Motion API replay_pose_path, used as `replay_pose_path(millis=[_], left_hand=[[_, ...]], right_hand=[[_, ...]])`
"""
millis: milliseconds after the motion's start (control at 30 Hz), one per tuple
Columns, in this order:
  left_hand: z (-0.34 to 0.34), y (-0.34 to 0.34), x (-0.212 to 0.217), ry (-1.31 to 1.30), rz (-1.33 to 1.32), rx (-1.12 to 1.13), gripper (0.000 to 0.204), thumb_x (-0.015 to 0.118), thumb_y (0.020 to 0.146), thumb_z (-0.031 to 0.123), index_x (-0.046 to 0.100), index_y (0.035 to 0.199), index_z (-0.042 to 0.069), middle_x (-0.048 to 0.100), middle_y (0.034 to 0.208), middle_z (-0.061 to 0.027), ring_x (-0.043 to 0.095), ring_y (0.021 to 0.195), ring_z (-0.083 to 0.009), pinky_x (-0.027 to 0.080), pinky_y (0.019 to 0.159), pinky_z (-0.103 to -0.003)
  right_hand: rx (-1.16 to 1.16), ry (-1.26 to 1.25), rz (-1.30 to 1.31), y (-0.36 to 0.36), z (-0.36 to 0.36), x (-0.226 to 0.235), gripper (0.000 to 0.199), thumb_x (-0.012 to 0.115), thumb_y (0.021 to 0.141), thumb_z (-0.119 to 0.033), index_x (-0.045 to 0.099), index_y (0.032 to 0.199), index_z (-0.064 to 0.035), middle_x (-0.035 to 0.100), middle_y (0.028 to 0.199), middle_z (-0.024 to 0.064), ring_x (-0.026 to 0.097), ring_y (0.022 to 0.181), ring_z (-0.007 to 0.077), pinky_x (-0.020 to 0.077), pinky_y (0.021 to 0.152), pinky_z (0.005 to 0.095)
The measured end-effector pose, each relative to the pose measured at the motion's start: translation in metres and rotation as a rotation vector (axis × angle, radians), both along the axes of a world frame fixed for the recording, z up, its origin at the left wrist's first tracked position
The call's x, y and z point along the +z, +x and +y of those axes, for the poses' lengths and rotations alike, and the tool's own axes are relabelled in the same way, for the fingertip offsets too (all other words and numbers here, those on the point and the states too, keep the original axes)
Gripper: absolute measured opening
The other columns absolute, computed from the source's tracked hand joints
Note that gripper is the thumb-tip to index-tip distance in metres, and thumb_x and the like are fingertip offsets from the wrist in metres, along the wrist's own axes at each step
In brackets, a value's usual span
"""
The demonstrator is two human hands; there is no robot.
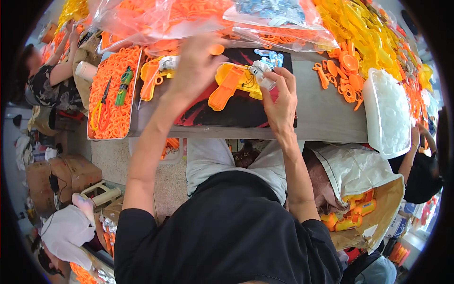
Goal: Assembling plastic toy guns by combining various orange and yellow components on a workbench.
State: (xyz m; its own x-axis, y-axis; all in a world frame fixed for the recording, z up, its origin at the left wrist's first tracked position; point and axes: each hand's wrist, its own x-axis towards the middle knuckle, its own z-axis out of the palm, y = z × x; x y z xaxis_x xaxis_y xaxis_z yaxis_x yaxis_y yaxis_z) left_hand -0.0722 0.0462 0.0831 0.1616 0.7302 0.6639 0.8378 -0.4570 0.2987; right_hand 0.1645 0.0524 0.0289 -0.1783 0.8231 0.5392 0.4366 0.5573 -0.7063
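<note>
Clear cylinder (258, 71) is pinched by right hand (280, 102) beside orange-yellow toy shell (228, 90), toward right edge of black mat (250, 113). Left hand (195, 64) is blurred; its grip cannot be told.

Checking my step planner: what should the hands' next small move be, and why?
Probably bring the left hand to the orange-and-yellow plastic toy body to steady it: the right hand's grip is on the clear plastic cylinder at its right end, while the left hand, blurred, is off the body, by a round orange plastic piece; whether it holds that is unclear.
</note>
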Motion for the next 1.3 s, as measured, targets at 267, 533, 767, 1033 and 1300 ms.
replay_pose_path(millis=[267, 533, 767, 1033, 1300], left_hand=[[0.015, 0.044, -0.027, -0.151, 0.092, -0.226, 0.043, 0.074, 0.083, 0.012, 0.063, 0.124, 0.006, 0.069, 0.118, -0.0077, 0.066, 0.111, -0.0287, 0.052, 0.097, -0.04], [0.008, 0.041, -0.059, -0.356, -0.622, -0.306, 0.048, 0.075, 0.087, 0.001, 0.057, 0.132, 0.003, 0.066, 0.132, -0.0098, 0.064, 0.119, -0.0179, 0.051, 0.102, -0.033], [0.006, 0.039, -0.062, -0.356, -0.634, -0.293, 0.045, 0.072, 0.088, -0.001, 0.057, 0.131, 0.004, 0.067, 0.127, -0.0087, 0.065, 0.116, -0.0191, 0.05, 0.103, -0.033], [0.001, 0.04, -0.062, -0.173, -0.062, -0.124, 0.047, 0.07, 0.086, 0.0, 0.059, 0.13, 0.008, 0.066, 0.118, -0.0098, 0.062, 0.116, -0.0302, 0.038, 0.114, -0.048], [0.007, 0.04, -0.071, -0.246, -0.257, -0.223, 0.044, 0.072, 0.086, 0.003, 0.059, 0.129, 0.005, 0.067, 0.118, -0.0109, 0.062, 0.116, -0.031, 0.038, 0.114, -0.046]], right_hand=[[0.025, -0.029, 0.119, -0.01, -0.004, 0.014, 0.043, 0.077, 0.079, 0.005, 0.068, 0.12, -0.005, 0.058, 0.127, 0.0138, 0.063, 0.114, 0.0276, 0.0519, 0.095, 0.0377], [0.063, -0.346, 0.126, -0.022, 0.015, -0.02, 0.022, 0.076, 0.092, -0.015, 0.073, 0.11, -0.0019, 0.054, 0.102, 0.0062, 0.051, 0.073, 0.0106, 0.047, 0.066, 0.0288], [0.018, -0.357, 0.115, -0.031, 0.022, -0.032, 0.018, 0.077, 0.089, -0.016, 0.076, 0.101, -0.0017, 0.056, 0.095, 0.0068, 0.051, 0.072, 0.0135, 0.0462, 0.066, 0.0305], [-0.03, -0.182, -0.266, -0.032, 0.027, -0.027, 0.025, 0.081, 0.078, -0.013, 0.076, 0.099, -0.0023, 0.065, 0.096, 0.0157, 0.064, 0.085, 0.032, 0.0515, 0.071, 0.0421], [0.086, -0.117, -0.238, -0.018, 0.008, -0.038, 0.018, 0.074, 0.085, -0.009, 0.075, 0.101, -0.0015, 0.061, 0.11, 0.0109, 0.056, 0.108, 0.0288, 0.0439, 0.09, 0.046]])
